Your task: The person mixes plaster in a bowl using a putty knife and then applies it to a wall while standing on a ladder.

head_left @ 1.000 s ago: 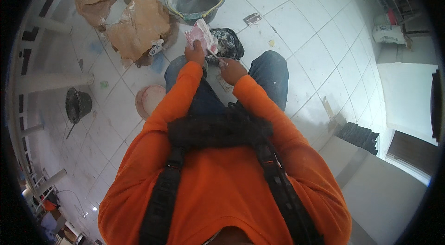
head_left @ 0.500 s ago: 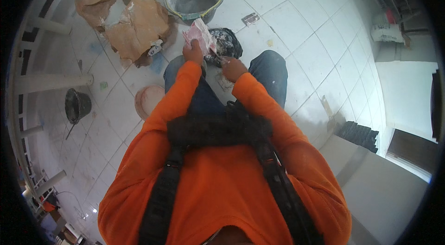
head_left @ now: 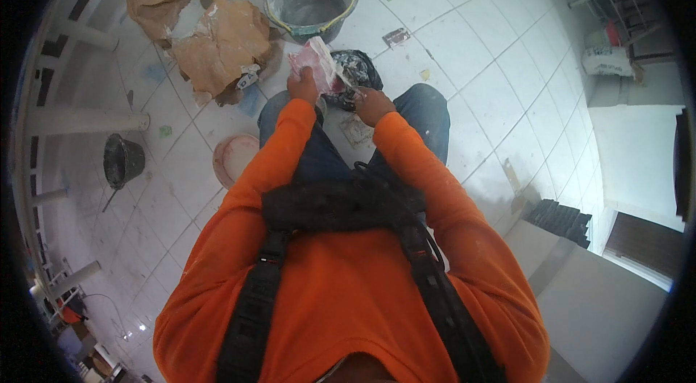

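Observation:
Between my knees, my left hand (head_left: pixel 303 84) is wrapped round a pink piece (head_left: pixel 310 62) smeared with white paste; its exact kind is unclear. Close on its right, my right hand (head_left: pixel 374 106) is closed round a small tool, whose thin end (head_left: pixel 345 80) points toward the pink piece. Blur and paste hide what sort of tool it is. Just beyond my right hand lies a crumpled black plastic bag (head_left: pixel 368 69) with whitish paste on it.
A large bucket (head_left: pixel 274 9) holding grey liquid stands ahead, beside a torn brown paper sack (head_left: pixel 228 46). At my left are a shallow round pinkish basin (head_left: pixel 230 142) and a small black bucket (head_left: pixel 123 162). Dark stacked pieces (head_left: pixel 558 222) sit at the right.
The whole view has shifted slightly. My right hand has drawn a little to the right, away from the pink piece, which stays in my left hand.

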`<state>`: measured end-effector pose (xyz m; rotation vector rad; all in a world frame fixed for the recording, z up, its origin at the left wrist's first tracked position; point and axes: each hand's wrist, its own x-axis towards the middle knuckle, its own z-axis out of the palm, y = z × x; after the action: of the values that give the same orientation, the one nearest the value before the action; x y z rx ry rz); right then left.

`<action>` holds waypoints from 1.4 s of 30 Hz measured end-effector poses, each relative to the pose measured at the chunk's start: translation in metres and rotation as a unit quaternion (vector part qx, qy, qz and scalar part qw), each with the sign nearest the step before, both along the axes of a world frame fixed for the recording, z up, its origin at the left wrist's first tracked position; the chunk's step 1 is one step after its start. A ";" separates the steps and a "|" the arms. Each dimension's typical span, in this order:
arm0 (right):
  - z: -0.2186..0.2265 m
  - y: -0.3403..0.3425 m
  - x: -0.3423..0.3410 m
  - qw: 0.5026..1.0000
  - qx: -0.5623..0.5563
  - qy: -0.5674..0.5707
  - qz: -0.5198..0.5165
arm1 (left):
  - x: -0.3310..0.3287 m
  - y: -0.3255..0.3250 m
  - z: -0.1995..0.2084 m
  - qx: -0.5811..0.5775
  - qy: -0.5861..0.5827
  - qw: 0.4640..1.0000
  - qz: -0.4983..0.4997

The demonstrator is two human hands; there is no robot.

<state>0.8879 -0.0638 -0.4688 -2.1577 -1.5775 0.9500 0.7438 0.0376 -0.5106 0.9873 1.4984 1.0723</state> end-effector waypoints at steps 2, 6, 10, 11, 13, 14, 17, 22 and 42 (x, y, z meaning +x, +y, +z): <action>0.020 0.001 -0.017 0.999 0.009 -0.031 0.042 | -0.011 0.009 -0.025 0.025 0.027 0.999 0.008; -0.008 0.009 -0.010 0.996 0.017 -0.062 0.056 | -0.012 0.015 -0.041 0.017 0.037 0.997 -0.065; -0.001 0.006 -0.009 0.995 -0.002 -0.067 0.071 | -0.008 0.009 -0.021 0.033 0.042 0.998 -0.042; 0.003 0.008 -0.009 0.995 -0.004 -0.067 0.074 | -0.012 0.012 -0.036 0.022 0.067 0.996 -0.052; 0.007 0.012 -0.005 0.997 -0.030 -0.058 0.052 | -0.020 0.013 -0.064 0.006 0.090 0.994 -0.063; 0.009 0.016 -0.002 0.997 -0.036 -0.057 0.038 | -0.022 0.020 -0.066 -0.022 0.084 0.992 -0.091; 0.004 0.010 -0.001 0.996 -0.005 -0.064 0.069 | -0.013 0.020 -0.051 -0.052 0.098 0.986 -0.122; 0.000 0.011 0.002 0.997 -0.017 -0.055 0.057 | -0.015 0.016 -0.056 0.027 0.174 0.973 -0.148; 0.014 0.015 -0.008 0.996 0.012 -0.038 0.074 | -0.018 0.008 -0.049 -0.017 0.155 0.962 -0.225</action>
<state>0.8803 -0.0490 -0.4545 -2.1080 -1.7970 0.8949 0.7254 0.0460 -0.5596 1.4365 1.4304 0.5826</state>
